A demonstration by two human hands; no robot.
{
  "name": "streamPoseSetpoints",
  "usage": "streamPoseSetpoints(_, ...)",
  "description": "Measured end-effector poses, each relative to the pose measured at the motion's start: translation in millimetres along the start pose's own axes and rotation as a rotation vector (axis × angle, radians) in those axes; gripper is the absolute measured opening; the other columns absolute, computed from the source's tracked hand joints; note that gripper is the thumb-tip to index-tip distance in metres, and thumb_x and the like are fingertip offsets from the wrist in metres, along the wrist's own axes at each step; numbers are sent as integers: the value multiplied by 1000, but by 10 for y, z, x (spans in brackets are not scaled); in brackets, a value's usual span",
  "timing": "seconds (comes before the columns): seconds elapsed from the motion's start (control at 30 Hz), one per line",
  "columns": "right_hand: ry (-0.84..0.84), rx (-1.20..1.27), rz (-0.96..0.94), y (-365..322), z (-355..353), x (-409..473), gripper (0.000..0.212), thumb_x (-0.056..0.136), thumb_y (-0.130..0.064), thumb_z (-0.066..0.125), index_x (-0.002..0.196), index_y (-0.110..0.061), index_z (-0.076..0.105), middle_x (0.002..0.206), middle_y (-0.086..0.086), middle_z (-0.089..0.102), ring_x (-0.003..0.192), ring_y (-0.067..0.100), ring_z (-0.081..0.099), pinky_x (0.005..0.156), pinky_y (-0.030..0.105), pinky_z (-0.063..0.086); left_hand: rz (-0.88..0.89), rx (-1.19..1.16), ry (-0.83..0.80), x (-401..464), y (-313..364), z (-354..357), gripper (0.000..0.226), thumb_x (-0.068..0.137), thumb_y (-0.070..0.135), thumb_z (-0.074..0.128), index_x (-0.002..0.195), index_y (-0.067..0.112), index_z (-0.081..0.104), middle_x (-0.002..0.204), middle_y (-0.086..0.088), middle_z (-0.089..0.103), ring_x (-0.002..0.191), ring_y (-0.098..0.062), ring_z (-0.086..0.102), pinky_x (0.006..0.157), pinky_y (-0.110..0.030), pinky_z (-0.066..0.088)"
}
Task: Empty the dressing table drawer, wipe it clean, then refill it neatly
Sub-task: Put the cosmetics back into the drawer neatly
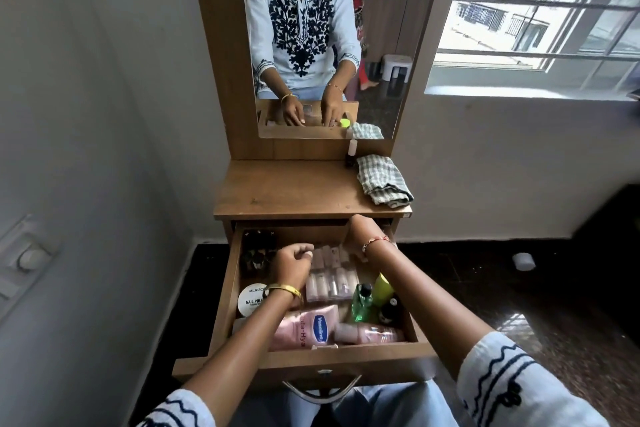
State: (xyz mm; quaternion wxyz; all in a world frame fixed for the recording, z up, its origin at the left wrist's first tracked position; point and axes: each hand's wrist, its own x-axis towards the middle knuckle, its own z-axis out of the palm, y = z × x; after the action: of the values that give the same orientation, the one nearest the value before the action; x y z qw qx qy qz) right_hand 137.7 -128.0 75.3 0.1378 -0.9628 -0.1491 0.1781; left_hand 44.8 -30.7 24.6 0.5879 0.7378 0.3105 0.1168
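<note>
The wooden drawer (311, 359) is pulled out and holds many cosmetics. Inside are pale pink boxes (329, 282), a pink Vaseline tube (304, 326), a pink bottle (367, 334), a green bottle (362, 302), a yellow-green tube (382, 289), a white nail-polish tub (251, 300) and dark bottles (256, 253). My left hand (294, 262) hovers over the pink boxes with its fingers bent downward. My right hand (360, 236) reaches to the drawer's back right, fingertips on a pale box. In the mirror both hands show fingers pointing down onto the items, gripping nothing.
A checked cloth (382, 180) and a small bottle (351, 152) lie at the right of the dressing table top (287, 191). The mirror (311, 45) stands behind. A wall is close on the left, a window (536, 10) on the right, and a white object (523, 261) on the dark floor.
</note>
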Motion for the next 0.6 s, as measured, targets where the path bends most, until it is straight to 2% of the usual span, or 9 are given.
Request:
streamPoseSetpoints(0.03,26,9,-20,-23,-83,11,28,85,-5,52,110,-1,63,95,16,68,84,30,65,60,21,51,30,-26,0,31,85,-8,19,85,-1,53,96,3,69,103,-18,69,83,-17,58,77,-28,48)
streamPoseSetpoints(0.1,80,43,-45,-78,-276,61,29,88,-12,53,113,-4,64,109,15,66,101,31,63,80,29,52,94,-60,-4,113,305,-26,17,85,1,54,89,8,69,94,-16,70,81,-17,58,81,-32,50)
streamPoseSetpoints(0.17,144,103,-55,-130,-475,130,29,89,-15,53,113,-4,63,115,15,64,109,32,60,90,33,49,150,-80,-25,213,551,-42,18,85,2,54,83,14,68,84,-10,67,79,-17,58,82,-34,51)
streamPoseSetpoints(0.33,416,203,-72,-187,-849,399,27,90,-13,48,103,-1,67,108,20,67,104,36,61,84,33,49,194,-98,-4,523,995,-46,28,84,8,56,67,28,63,78,-2,66,78,-18,61,82,-37,53)
streamPoseSetpoints(0.47,446,208,-131,-159,-986,682,31,88,-9,51,117,-10,61,120,19,61,113,35,56,95,35,45,188,-96,10,707,1127,-1,22,85,8,55,74,24,65,77,0,64,79,-18,59,83,-35,52)
streamPoseSetpoints(0.6,383,98,-171,-168,-970,957,43,92,-9,42,134,-19,47,132,17,51,124,34,47,103,40,41,160,-116,9,814,1093,44,24,85,6,55,72,24,64,75,2,63,82,-21,61,83,-32,51)
